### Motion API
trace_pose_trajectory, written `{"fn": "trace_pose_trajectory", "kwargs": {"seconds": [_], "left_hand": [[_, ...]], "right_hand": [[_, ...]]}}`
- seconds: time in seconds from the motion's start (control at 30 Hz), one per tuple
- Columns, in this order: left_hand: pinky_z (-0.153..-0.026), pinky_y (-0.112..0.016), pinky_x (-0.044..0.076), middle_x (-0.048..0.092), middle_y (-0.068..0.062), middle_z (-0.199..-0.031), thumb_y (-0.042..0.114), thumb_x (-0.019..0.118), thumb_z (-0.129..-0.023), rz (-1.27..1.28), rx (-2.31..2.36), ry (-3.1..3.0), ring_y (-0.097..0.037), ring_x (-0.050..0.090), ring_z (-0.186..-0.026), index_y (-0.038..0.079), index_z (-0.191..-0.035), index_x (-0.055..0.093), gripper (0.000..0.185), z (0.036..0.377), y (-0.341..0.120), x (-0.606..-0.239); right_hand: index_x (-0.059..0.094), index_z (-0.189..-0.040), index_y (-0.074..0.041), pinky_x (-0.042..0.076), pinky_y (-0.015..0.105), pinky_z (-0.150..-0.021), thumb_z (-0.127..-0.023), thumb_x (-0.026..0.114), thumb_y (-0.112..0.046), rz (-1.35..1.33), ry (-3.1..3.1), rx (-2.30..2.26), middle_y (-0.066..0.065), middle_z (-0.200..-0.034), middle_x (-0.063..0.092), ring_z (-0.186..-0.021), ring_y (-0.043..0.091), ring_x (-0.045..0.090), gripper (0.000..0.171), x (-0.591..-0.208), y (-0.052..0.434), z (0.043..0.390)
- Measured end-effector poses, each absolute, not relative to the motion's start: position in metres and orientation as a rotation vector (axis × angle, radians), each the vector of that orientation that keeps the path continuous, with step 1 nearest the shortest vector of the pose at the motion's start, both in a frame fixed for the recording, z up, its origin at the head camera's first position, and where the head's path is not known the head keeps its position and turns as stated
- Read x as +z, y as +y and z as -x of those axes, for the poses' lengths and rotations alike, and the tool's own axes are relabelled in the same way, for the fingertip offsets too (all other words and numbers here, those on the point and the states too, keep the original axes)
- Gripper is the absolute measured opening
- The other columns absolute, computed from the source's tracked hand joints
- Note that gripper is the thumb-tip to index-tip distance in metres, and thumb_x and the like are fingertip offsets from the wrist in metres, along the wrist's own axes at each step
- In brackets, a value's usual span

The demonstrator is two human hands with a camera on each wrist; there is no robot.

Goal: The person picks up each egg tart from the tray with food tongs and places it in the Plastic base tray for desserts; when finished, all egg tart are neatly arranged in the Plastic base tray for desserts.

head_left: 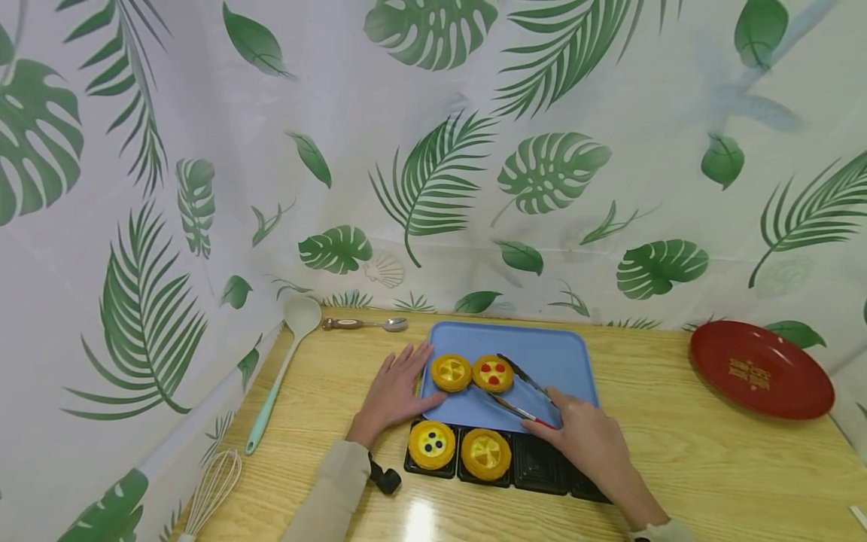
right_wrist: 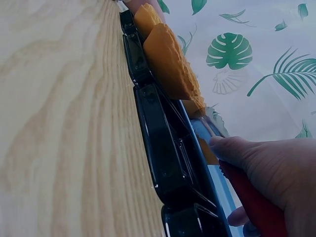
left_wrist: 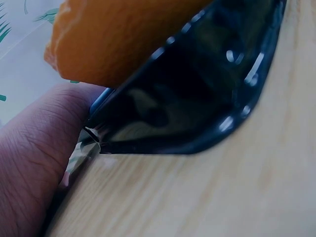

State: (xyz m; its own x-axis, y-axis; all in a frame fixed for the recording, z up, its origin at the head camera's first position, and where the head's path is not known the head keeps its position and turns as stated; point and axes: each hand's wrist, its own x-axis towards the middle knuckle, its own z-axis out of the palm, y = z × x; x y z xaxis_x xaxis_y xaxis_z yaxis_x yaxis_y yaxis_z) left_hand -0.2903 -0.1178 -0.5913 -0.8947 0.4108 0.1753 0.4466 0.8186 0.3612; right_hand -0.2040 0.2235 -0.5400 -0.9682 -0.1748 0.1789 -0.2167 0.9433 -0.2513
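A blue tray (head_left: 542,354) lies on the wooden table with two yellow tarts on it, a plain one (head_left: 451,372) and one with red dots (head_left: 492,373). In front of it sits a black plastic tray (head_left: 542,468) holding two more tarts (head_left: 431,444) (head_left: 485,453). My right hand (head_left: 585,436) grips red-handled metal tongs (head_left: 521,391) whose tips lie beside the red-dotted tart. My left hand (head_left: 396,388) rests flat on the table, fingers straight, touching the blue tray's left edge. The black tray (left_wrist: 197,94) (right_wrist: 163,148) fills both wrist views.
A mint ladle (head_left: 281,361) and a metal spoon (head_left: 366,324) lie at the back left, a whisk (head_left: 210,489) at the front left. A red plate (head_left: 759,369) sits at the far right. A leaf-print curtain closes off the back and left.
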Motion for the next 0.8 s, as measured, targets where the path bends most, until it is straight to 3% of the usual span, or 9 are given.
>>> {"fn": "trace_pose_trajectory", "kwargs": {"seconds": [0.17,0.43,0.67,0.8], "left_hand": [[-0.129,-0.053,0.011,0.02,0.004,-0.174,0.077,0.054,-0.093,0.69,-0.611,-2.909,-0.026,0.017,-0.161,0.021,-0.169,0.021,0.1,0.2896,-0.1178,-0.5911],[-0.13,-0.052,0.01,0.016,0.008,-0.174,0.077,0.053,-0.093,0.679,-0.599,-2.924,-0.025,0.015,-0.161,0.023,-0.169,0.02,0.1,0.2904,-0.1184,-0.5928],[-0.13,-0.052,0.01,0.019,0.006,-0.174,0.077,0.053,-0.092,0.682,-0.609,-2.918,-0.026,0.016,-0.161,0.022,-0.169,0.021,0.1,0.29,-0.1181,-0.5917],[-0.13,-0.053,0.011,0.021,0.003,-0.174,0.076,0.054,-0.093,0.686,-0.605,-2.914,-0.026,0.017,-0.161,0.021,-0.169,0.021,0.1,0.2893,-0.1176,-0.5906]], "right_hand": [[0.066,-0.131,-0.007,0.033,0.03,-0.039,-0.085,0.076,-0.067,-0.298,-2.935,0.401,0.01,-0.094,0.072,-0.056,0.014,0.047,0.076,-0.5403,0.223,0.2036],[0.067,-0.128,-0.008,0.034,0.03,-0.039,-0.085,0.076,-0.065,-0.295,-2.931,0.374,0.006,-0.083,0.066,-0.054,0.015,0.046,0.072,-0.5381,0.2222,0.2023],[0.067,-0.132,-0.008,0.036,0.03,-0.04,-0.085,0.076,-0.064,-0.282,-2.941,0.364,0.015,-0.102,0.074,-0.057,0.016,0.051,0.074,-0.5392,0.2239,0.2031],[0.067,-0.131,-0.008,0.035,0.03,-0.039,-0.086,0.076,-0.063,-0.288,-2.938,0.366,0.014,-0.097,0.073,-0.055,0.015,0.048,0.072,-0.5392,0.2241,0.2029]]}}
